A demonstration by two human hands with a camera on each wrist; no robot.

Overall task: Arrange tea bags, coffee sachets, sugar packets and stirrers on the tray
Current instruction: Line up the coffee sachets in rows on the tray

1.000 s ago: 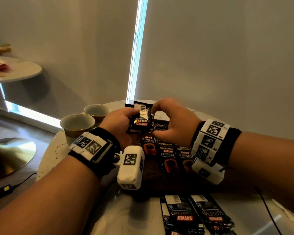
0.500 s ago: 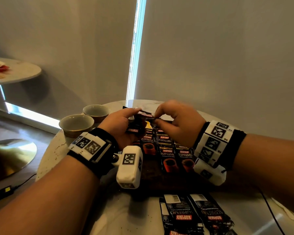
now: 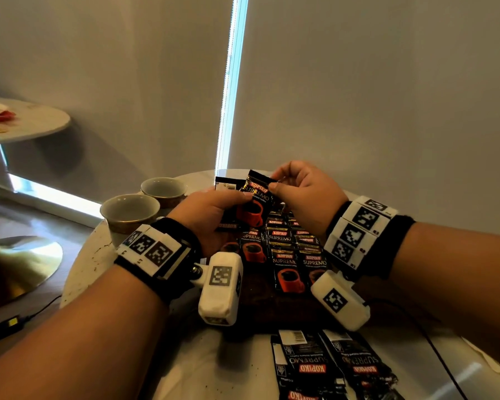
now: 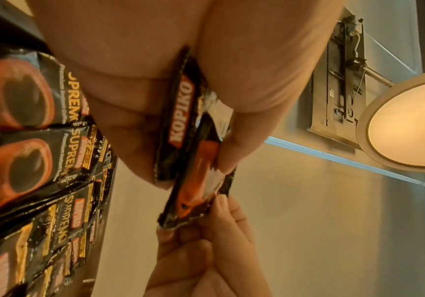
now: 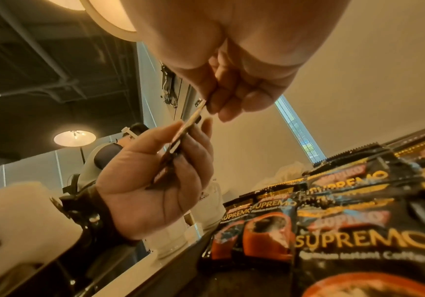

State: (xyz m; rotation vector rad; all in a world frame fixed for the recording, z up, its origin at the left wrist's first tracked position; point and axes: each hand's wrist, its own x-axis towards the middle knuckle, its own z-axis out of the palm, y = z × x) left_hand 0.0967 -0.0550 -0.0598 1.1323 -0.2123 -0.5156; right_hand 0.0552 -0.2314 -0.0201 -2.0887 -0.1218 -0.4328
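Sorting coffee sachets is the step judged to be in hand: a small stack of sachets [image 3: 228, 209] is clasped in the left hand [image 3: 205, 215], while the front sachet [image 3: 254, 197] is pinched at its top corner by the right hand [image 3: 303, 194], so each grip is closed on packaging above the tray [image 3: 260, 304]. Rows of overlapping sachets [image 3: 286, 249] are already laid there; more loose sachets [image 3: 329, 368] lie on the counter [image 3: 98, 255] nearer the body. Next, the pinched sachet would need to be drawn free and laid flat in line. Two cups [image 3: 130, 212] are shown only by the head view; the layered edges between the fingers [image 4: 231, 148] are revealed by the left wrist view.
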